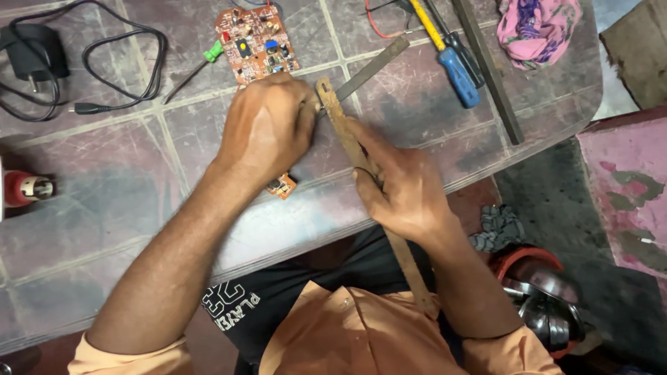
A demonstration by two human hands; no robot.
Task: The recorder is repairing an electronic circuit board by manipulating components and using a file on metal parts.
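The right hand point(406, 191) grips a rusty flat bar point(347, 135) angled across the counter point(104, 180). The left hand point(267, 125) is closed over the bar's upper end, just below the large circuit board point(256, 43). A small circuit board point(281, 185) lies beneath the left hand.

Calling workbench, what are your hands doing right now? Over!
Left hand pressed over a small circuit board. Right hand gripping a rusty metal strip. Big circuit board and flat file close by.
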